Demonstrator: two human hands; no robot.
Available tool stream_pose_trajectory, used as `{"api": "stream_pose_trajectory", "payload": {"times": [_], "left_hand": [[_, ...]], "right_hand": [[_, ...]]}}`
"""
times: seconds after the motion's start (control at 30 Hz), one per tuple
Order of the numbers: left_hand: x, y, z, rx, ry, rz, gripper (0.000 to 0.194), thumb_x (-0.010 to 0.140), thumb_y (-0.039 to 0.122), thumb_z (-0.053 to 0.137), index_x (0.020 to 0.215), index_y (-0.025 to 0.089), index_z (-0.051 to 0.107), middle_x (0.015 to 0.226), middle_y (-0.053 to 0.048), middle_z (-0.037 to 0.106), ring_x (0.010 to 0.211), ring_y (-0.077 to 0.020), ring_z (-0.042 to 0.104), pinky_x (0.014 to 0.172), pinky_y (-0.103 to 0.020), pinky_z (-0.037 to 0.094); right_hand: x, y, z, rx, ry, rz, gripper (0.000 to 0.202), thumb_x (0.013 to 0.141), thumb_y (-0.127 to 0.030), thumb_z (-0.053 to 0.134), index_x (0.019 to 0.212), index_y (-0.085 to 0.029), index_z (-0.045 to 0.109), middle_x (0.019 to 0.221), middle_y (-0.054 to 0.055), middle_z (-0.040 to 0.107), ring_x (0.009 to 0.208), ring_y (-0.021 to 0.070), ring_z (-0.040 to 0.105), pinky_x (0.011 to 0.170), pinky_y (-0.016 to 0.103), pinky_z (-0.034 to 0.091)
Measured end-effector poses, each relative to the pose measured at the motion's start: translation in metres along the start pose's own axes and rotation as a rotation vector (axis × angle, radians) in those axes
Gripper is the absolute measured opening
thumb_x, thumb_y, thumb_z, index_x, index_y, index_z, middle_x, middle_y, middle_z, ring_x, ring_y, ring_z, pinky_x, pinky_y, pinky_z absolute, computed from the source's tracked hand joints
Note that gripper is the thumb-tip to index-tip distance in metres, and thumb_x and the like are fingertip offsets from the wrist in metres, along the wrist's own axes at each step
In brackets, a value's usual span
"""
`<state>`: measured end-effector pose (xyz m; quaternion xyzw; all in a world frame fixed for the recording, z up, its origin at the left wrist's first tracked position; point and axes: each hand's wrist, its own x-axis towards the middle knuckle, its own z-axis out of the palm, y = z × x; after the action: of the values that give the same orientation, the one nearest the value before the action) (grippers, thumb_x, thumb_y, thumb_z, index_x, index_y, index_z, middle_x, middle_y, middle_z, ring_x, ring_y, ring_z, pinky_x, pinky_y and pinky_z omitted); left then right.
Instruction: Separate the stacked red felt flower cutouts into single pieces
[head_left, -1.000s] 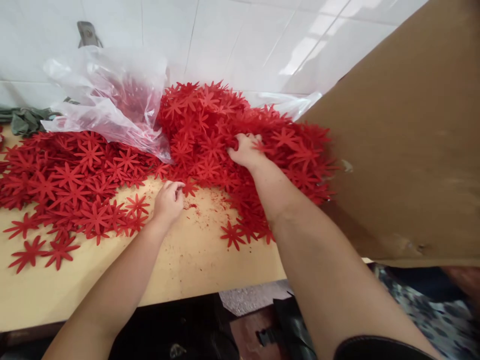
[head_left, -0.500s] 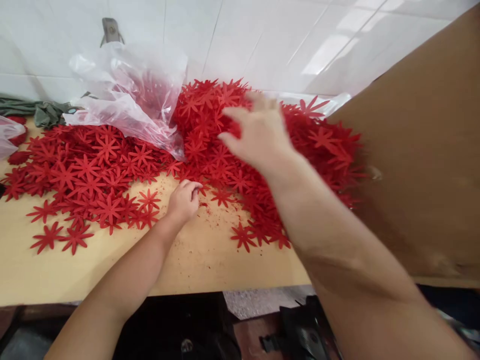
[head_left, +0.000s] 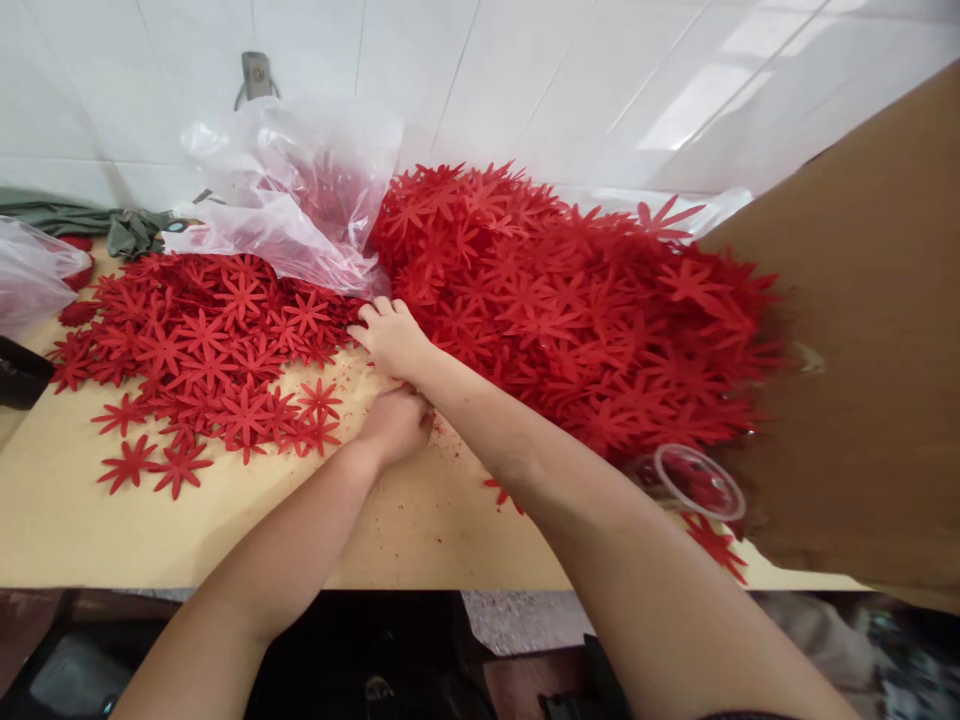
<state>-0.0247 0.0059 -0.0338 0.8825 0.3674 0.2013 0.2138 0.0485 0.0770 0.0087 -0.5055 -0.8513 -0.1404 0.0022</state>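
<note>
In the head view, your right hand (head_left: 391,338) is reaching past your curled left hand (head_left: 401,424), fingers partly spread; I cannot tell whether either is holding anything. Red flower cutouts (head_left: 555,320) are lying heaped around them on the table (head_left: 465,545). Red is showing through the clear bag (head_left: 296,235), and a clear cup (head_left: 699,482) is lying tilted by the cardboard (head_left: 862,350), its contents unclear.
</note>
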Motion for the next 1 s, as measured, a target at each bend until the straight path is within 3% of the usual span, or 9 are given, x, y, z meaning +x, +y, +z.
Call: {"api": "stream_pose_trajectory", "payload": {"times": [0.17,0.3,0.37,0.47,0.6,0.7,0.77,0.9,1.0], "left_hand": [[0.001,0.001,-0.001,-0.034,-0.034,-0.028,0.026,0.077,0.016,0.043,0.085,0.013,0.067,0.094,-0.014,0.068,0.086,-0.0249,0.063,0.08,-0.037,0.049],[0.001,-0.005,0.0,-0.113,0.031,-0.064,0.026,0.077,0.016,0.043,0.09,0.015,0.066,0.097,-0.011,0.068,0.088,-0.0234,0.062,0.082,-0.037,0.048],[0.001,-0.008,0.002,-0.192,0.112,-0.085,0.026,0.078,0.015,0.042,0.092,0.017,0.065,0.098,-0.009,0.067,0.09,-0.0208,0.061,0.084,-0.035,0.047],[0.004,-0.011,0.004,-0.362,0.262,-0.146,0.024,0.08,0.018,0.043,0.094,0.017,0.063,0.099,-0.008,0.066,0.092,-0.0179,0.059,0.087,-0.032,0.046],[0.01,-0.015,-0.005,-0.918,0.381,-0.383,0.027,0.085,0.028,0.04,0.103,0.014,0.056,0.101,-0.01,0.064,0.086,-0.0153,0.061,0.082,-0.031,0.047],[0.01,-0.015,-0.019,-1.368,0.349,-0.515,0.045,0.088,0.047,0.028,0.107,0.014,0.052,0.098,-0.011,0.065,0.082,-0.0157,0.063,0.075,-0.031,0.049],[0.009,-0.012,-0.026,-1.506,0.299,-0.522,0.055,0.085,0.057,0.025,0.106,0.016,0.055,0.092,-0.009,0.067,0.083,-0.0169,0.064,0.075,-0.032,0.049],[0.006,-0.002,-0.027,-1.601,0.208,-0.603,0.045,0.083,0.048,0.037,0.1,0.014,0.061,0.082,-0.008,0.068,0.084,-0.0178,0.064,0.078,-0.032,0.049],[0.006,-0.002,-0.02,-1.707,0.207,-0.624,0.039,0.082,0.04,0.04,0.094,0.012,0.064,0.081,-0.009,0.069,0.087,-0.0185,0.064,0.081,-0.032,0.048]], "right_hand": [[0.0,-0.003,-0.001,0.031,-0.04,0.05,0.032,0.083,-0.017,0.04,0.105,-0.011,0.064,0.111,0.018,0.055,0.103,0.0299,0.045,0.081,0.041,0.034],[-0.008,0.001,-0.011,0.135,0.024,0.127,0.034,0.086,-0.018,0.036,0.103,-0.012,0.065,0.103,0.016,0.061,0.097,0.027,0.05,0.082,0.04,0.037],[-0.017,0.007,-0.018,0.238,0.134,0.192,0.035,0.086,-0.017,0.035,0.104,-0.013,0.065,0.103,0.014,0.064,0.096,0.0251,0.052,0.084,0.039,0.039],[-0.035,0.014,-0.025,0.434,0.396,0.304,0.032,0.087,-0.02,0.037,0.102,-0.013,0.065,0.1,0.01,0.066,0.095,0.0213,0.056,0.088,0.035,0.042],[-0.061,0.011,-0.031,0.728,0.654,0.447,0.027,0.085,-0.027,0.041,0.095,-0.017,0.064,0.096,0.008,0.068,0.09,0.019,0.061,0.085,0.035,0.047],[-0.075,-0.002,-0.026,0.995,0.63,0.51,0.023,0.082,-0.029,0.044,0.09,-0.018,0.063,0.091,0.007,0.068,0.082,0.0181,0.064,0.075,0.035,0.051],[-0.08,-0.014,-0.019,1.139,0.546,0.486,0.019,0.079,-0.029,0.047,0.086,-0.017,0.061,0.087,0.007,0.068,0.078,0.0174,0.064,0.073,0.034,0.052],[-0.085,-0.035,-0.007,1.242,0.48,0.421,0.015,0.074,-0.026,0.051,0.083,-0.016,0.058,0.086,0.008,0.067,0.079,0.0165,0.063,0.077,0.033,0.051],[-0.087,-0.043,-0.005,1.372,0.483,0.436,0.022,0.077,-0.037,0.052,0.079,-0.017,0.06,0.081,0.006,0.067,0.077,0.0161,0.063,0.076,0.033,0.051]]}}
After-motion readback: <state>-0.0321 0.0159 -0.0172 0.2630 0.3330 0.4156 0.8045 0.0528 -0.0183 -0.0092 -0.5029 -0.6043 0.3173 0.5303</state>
